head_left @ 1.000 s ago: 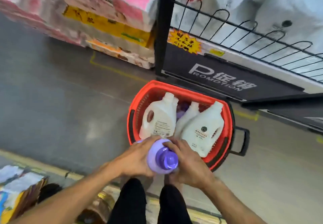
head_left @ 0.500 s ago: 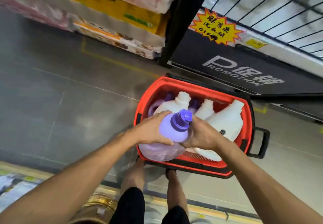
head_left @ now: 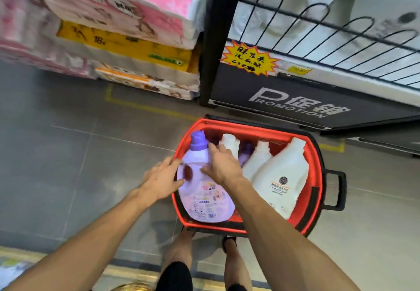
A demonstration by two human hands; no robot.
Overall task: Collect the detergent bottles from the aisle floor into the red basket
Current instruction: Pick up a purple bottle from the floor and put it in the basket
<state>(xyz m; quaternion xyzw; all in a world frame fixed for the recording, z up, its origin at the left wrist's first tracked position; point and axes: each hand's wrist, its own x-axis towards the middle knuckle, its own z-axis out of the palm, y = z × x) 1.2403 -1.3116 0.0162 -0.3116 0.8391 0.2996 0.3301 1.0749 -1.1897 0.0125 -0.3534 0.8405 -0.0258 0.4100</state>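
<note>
Standing just behind the red basket (head_left: 317,177) is a promotion rack (head_left: 295,104).

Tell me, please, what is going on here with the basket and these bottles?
A person is filling the red basket on the aisle floor with detergent bottles. Both hands rest on a lavender bottle lying at the basket's left side: the left hand against its edge, the right hand over its shoulder, just below the purple cap. White bottles lie beside it in the basket.
</note>
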